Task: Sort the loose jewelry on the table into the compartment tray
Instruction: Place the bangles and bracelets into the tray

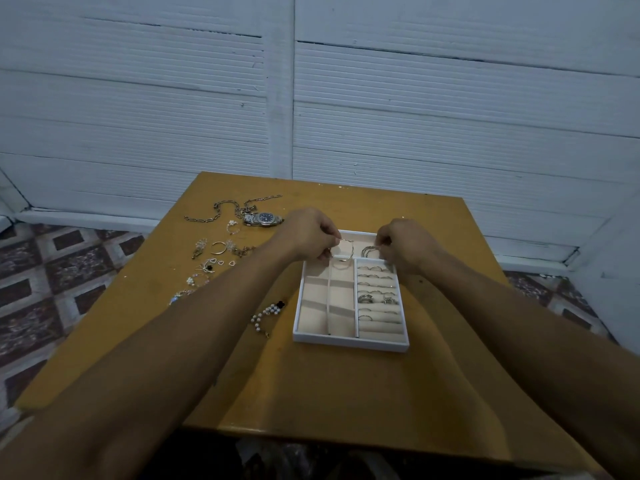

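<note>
A white compartment tray (349, 342) with beige lining sits on the yellow table (311, 382). Its right column holds several rings (375, 298) in roll slots. My left hand (306, 233) pinches a thin silver bangle (343, 251) over the tray's far compartment. My right hand (405, 242) pinches a bunch of silver bangles (369, 251) lying in that same far compartment. Loose jewelry lies left of the tray: a wristwatch (264, 219), a chain necklace (221, 209), a pearl bracelet (268, 313) and small earrings (211, 261).
The table stands against a white panelled wall (311, 98). Patterned floor tiles (52, 271) show at both sides. The tray's left compartments (313, 306) hold nothing. Bare tabletop lies in front of the tray, toward me.
</note>
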